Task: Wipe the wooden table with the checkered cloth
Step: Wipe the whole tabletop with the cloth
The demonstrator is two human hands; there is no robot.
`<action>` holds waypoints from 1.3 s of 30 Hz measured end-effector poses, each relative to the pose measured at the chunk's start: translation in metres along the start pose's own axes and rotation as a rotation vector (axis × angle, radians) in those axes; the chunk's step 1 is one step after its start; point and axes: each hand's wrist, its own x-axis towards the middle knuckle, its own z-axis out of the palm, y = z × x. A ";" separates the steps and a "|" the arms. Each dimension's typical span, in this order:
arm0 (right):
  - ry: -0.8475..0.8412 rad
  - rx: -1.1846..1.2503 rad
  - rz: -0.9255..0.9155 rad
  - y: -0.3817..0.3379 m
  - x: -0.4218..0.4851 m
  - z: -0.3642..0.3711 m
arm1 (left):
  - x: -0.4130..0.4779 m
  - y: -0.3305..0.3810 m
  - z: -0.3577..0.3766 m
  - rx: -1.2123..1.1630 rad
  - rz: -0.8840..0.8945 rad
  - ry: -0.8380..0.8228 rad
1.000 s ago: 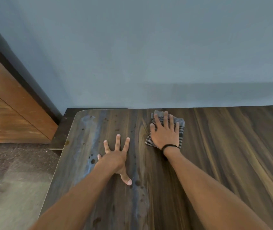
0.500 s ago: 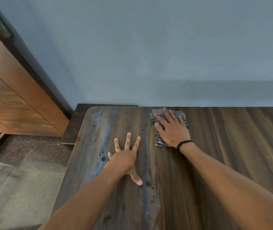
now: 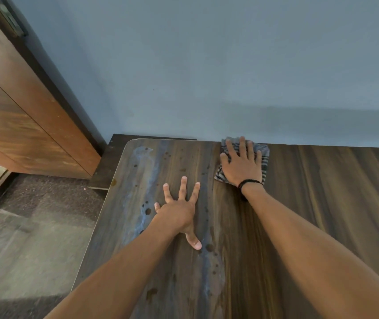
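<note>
The dark wooden table (image 3: 322,203) fills the lower right, its far edge against the wall. A folded grey-and-black checkered cloth (image 3: 263,155) lies at that far edge. My right hand (image 3: 241,166) presses flat on the cloth with fingers spread, covering most of it. My left hand (image 3: 179,210) rests palm down on the bare wood to the left and nearer, fingers splayed, holding nothing. Dark droplets and a pale bluish streak (image 3: 142,180) mark the table's left part.
A blue-grey wall (image 3: 207,77) rises right behind the table. A wooden door or cabinet (image 3: 18,111) stands at left. A low dark ledge (image 3: 105,166) sits beside the table's far left corner. Grey floor (image 3: 23,238) lies left of the table edge.
My right hand has slid the cloth away from me to the table's far edge at the wall. My left hand stays planted; the view has shifted left.
</note>
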 end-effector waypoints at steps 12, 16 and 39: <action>0.000 -0.009 -0.099 0.022 -0.019 0.003 | 0.008 -0.002 0.004 0.020 -0.014 -0.002; 0.002 0.033 0.078 0.011 -0.005 -0.005 | 0.008 -0.002 0.001 0.007 -0.017 -0.011; -0.029 -0.009 -0.191 -0.016 -0.016 0.015 | 0.009 -0.011 0.005 0.000 0.031 0.028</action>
